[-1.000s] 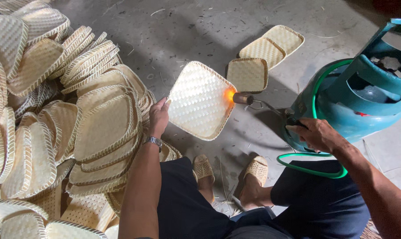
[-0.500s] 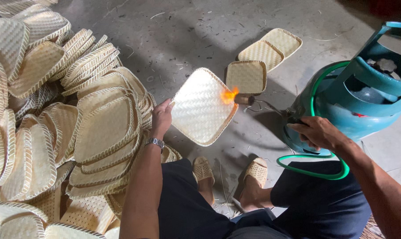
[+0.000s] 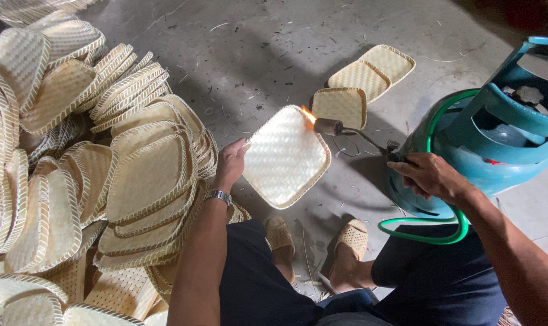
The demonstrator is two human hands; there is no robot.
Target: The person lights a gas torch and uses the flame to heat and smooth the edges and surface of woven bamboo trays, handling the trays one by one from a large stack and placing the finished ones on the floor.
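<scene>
While left hand (image 3: 230,162) grips tray (image 3: 286,156) edge, right hand (image 3: 428,175) clasps torch (image 3: 352,133).

The gas cylinder (image 3: 497,139) at the right is cut off by the frame's right edge. The right hand (image 3: 431,176) hides the torch (image 3: 358,136) handle, so its grip there cannot be told. The heap of woven trays (image 3: 74,181) runs off the left and bottom edges. The green hose (image 3: 431,236) disappears behind the right forearm.
</scene>
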